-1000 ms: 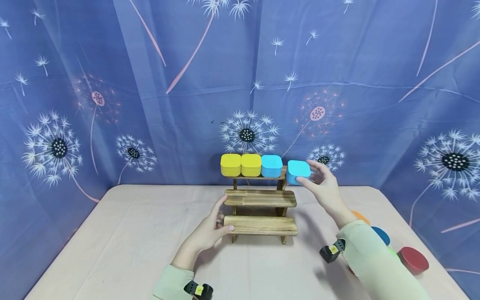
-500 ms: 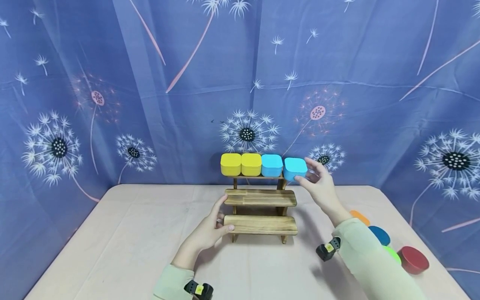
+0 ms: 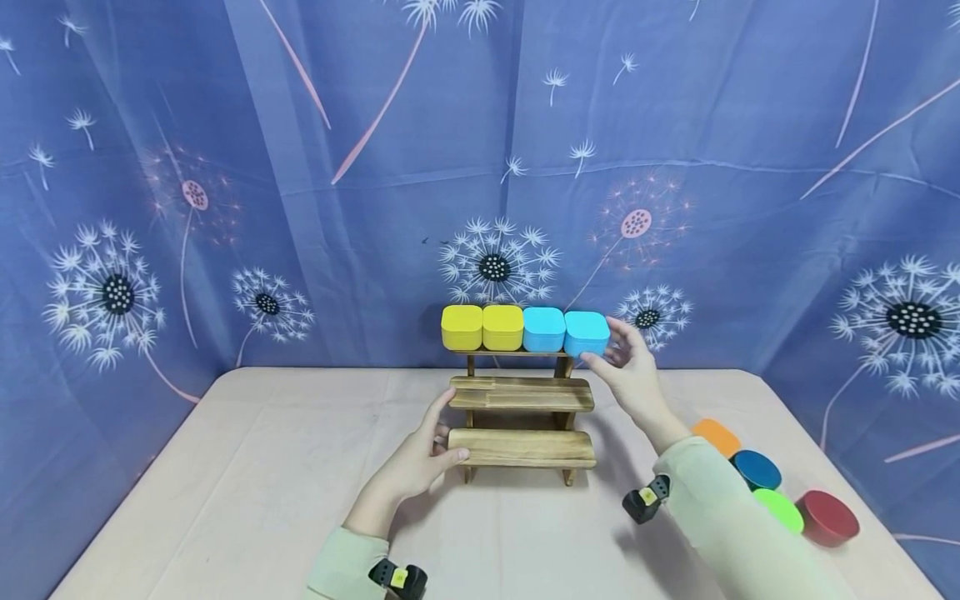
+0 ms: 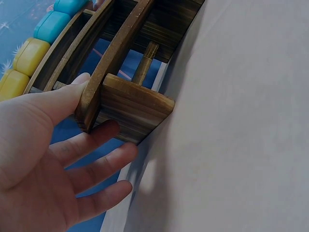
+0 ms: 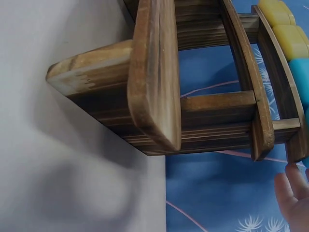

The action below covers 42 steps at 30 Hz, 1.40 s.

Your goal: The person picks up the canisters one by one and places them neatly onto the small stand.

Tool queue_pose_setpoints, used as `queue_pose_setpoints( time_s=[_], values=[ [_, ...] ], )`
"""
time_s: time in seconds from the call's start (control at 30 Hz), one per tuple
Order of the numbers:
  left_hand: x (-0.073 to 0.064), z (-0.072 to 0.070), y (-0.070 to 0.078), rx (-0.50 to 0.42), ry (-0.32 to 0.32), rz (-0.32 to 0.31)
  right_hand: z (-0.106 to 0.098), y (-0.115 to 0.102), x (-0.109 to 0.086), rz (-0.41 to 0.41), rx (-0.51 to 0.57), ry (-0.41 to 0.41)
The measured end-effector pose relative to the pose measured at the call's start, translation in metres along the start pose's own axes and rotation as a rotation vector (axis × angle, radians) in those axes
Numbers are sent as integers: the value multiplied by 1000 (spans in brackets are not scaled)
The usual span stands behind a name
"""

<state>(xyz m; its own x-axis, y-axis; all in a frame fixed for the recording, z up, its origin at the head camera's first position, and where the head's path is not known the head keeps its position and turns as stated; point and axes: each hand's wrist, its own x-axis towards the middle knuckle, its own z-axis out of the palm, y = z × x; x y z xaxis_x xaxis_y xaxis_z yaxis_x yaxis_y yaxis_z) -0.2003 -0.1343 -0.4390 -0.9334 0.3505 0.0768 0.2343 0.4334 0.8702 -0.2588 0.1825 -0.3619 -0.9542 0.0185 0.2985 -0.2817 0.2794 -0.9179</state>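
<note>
A three-step wooden stand (image 3: pixel 521 448) stands at the centre of the table. Its left end is gripped by my left hand (image 3: pixel 408 467); in the left wrist view the thumb lies over the front step (image 4: pixel 94 99) and the index finger comes under it. My right hand (image 3: pixel 633 383) pinches a light blue rounded-square box (image 3: pixel 587 332) at the right end of the top step. That box sits beside another light blue box (image 3: pixel 543 329), and two yellow boxes (image 3: pixel 482 327) continue the row leftward. In the right wrist view, only some fingers (image 5: pixel 295 193) show at the corner.
On the table's right side lie an orange box (image 3: pixel 716 437), a dark blue round box (image 3: pixel 757 469), a bright green one (image 3: pixel 778 510) and a dark red round one (image 3: pixel 828 517). A blue dandelion-print curtain (image 3: pixel 360 250) hangs close behind the stand.
My right hand has brought the light blue box leftward and slightly up, closing the gap to the other light blue box. The left hand has stayed on the stand.
</note>
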Motion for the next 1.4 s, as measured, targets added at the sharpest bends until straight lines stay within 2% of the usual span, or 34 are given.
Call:
queue_pose_setpoints(
  time_s=[0.2,0.8,1.1,1.3,1.4],
  values=[
    [0,0,0,-3,0,0,3,4,1,-15,-45,15],
    [0,0,1,-8,0,1,5,12,4,-43,-16,-25],
    [0,0,1,-5,3,-2,2,14,-5,25,-21,-57],
    [0,1,0,-16,1,-7,-3,20,-13,5,25,-33],
    [0,1,-1,-26,-3,-10,-6,25,-17,-2,12,-23]
  ],
)
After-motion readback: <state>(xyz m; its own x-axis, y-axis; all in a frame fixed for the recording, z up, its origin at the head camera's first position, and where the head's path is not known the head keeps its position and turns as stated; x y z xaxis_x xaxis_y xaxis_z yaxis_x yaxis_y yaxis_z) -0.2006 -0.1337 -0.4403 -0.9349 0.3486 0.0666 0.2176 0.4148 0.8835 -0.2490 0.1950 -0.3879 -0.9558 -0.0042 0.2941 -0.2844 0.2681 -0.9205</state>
